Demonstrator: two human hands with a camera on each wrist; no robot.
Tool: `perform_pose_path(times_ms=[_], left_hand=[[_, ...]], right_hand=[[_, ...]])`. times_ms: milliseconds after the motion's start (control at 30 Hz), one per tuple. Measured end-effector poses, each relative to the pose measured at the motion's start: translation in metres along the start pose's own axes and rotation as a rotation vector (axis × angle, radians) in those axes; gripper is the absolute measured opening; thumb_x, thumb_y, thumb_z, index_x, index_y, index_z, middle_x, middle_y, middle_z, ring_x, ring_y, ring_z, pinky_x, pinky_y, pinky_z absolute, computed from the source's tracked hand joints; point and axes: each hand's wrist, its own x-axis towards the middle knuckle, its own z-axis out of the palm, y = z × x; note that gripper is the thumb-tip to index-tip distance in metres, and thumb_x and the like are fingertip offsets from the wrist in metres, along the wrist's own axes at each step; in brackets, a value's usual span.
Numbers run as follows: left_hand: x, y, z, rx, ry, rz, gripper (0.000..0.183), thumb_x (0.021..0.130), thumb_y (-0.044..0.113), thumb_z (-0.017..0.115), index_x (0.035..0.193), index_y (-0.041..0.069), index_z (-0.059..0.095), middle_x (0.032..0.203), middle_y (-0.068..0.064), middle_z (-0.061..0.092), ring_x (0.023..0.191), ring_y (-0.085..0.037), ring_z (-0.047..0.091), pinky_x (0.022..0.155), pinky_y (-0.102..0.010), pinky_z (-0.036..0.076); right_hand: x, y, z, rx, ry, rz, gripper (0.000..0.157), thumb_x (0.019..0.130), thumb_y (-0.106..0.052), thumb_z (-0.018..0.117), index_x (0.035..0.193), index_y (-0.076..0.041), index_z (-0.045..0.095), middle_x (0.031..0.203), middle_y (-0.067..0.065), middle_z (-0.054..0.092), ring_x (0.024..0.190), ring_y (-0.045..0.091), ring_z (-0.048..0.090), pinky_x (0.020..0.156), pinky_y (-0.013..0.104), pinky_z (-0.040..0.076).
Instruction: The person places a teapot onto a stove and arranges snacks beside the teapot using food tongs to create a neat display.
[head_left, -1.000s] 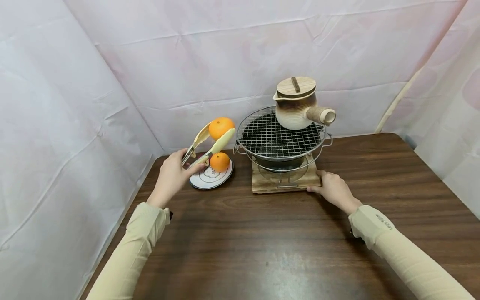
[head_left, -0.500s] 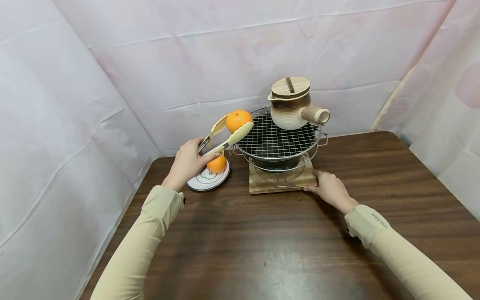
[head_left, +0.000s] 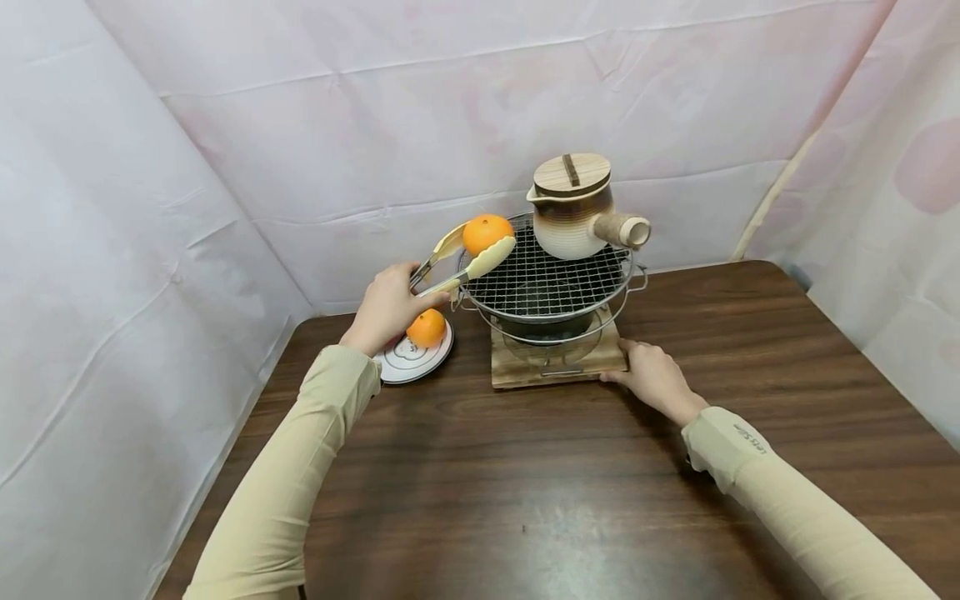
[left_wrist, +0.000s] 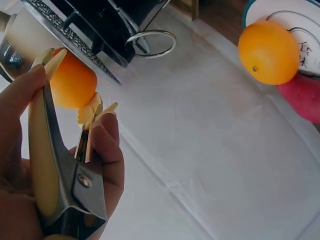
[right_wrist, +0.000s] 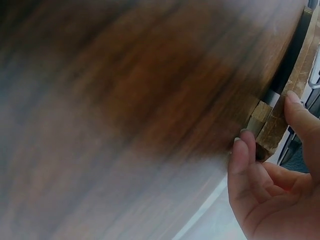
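My left hand (head_left: 386, 308) grips kitchen tongs (head_left: 491, 257) with metal arms and cream scalloped tips. Between those tips sits an orange (head_left: 487, 234), held up at the left rim of a round wire grill rack (head_left: 543, 283). In the left wrist view, thumb and fingers press the tongs' arms from both sides around the orange (left_wrist: 75, 82). On the right, my right hand (head_left: 656, 379) holds the near right corner of the stove's square wooden base (head_left: 517, 371). The right wrist view has its thumb on the base's edge (right_wrist: 280, 122), fingers on the other side.
A clay teapot (head_left: 570, 221) with wooden lid and side handle stands on the rack's back right. Left of the stove, a white plate (head_left: 412, 367) bears another orange (head_left: 426, 328) and a reddish-pink thing (left_wrist: 302, 97), mostly hidden. A curtain (head_left: 360, 150) hangs behind the table.
My left hand has carried the tongs and orange rightward and slightly up, from above the plate to the grill rack's left rim. My right hand keeps its hold on the base.
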Motion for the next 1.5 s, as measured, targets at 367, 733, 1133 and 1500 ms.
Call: perform_pose_path(times_ms=[367, 733, 1133, 1500], left_hand=[[0.014, 0.006, 0.004, -0.002, -0.022, -0.005, 0.048, 0.084, 0.047, 0.071, 0.103, 0.005, 0.057, 0.074, -0.003, 0.046, 0.059, -0.017, 0.044, 0.057, -0.029, 0.038], [0.021, 0.007, 0.0, 0.022, -0.05, -0.021, 0.05, 0.084, 0.046, 0.071, 0.107, 0.003, 0.059, 0.085, -0.008, 0.055, 0.074, -0.023, 0.051, 0.068, -0.034, 0.042], [0.03, 0.019, -0.011, 0.072, -0.121, 0.006, 0.051, 0.087, 0.044, 0.068, 0.112, 0.001, 0.058, 0.085, -0.008, 0.053, 0.079, -0.024, 0.05, 0.07, -0.035, 0.041], [0.034, 0.025, -0.01, 0.087, -0.135, -0.006, 0.054, 0.086, 0.046, 0.068, 0.115, 0.001, 0.057, 0.09, -0.009, 0.057, 0.08, -0.024, 0.052, 0.069, -0.034, 0.042]], right_hand=[[0.0, -0.001, 0.001, -0.001, 0.007, 0.004, 0.074, 0.083, -0.041, 0.073, 0.131, 0.011, 0.051, 0.121, 0.034, 0.06, 0.105, 0.048, 0.062, 0.08, 0.057, 0.051], [-0.001, -0.003, -0.001, 0.002, 0.007, 0.004, 0.073, 0.083, -0.039, 0.074, 0.131, 0.012, 0.051, 0.12, 0.035, 0.061, 0.105, 0.048, 0.062, 0.081, 0.057, 0.051], [0.0, -0.002, 0.001, 0.0, 0.017, 0.016, 0.074, 0.082, -0.039, 0.075, 0.131, 0.011, 0.051, 0.12, 0.034, 0.061, 0.105, 0.048, 0.062, 0.08, 0.058, 0.051], [0.0, -0.002, 0.002, -0.008, 0.026, 0.024, 0.074, 0.081, -0.04, 0.075, 0.131, 0.01, 0.052, 0.121, 0.034, 0.06, 0.105, 0.05, 0.061, 0.079, 0.059, 0.051]])
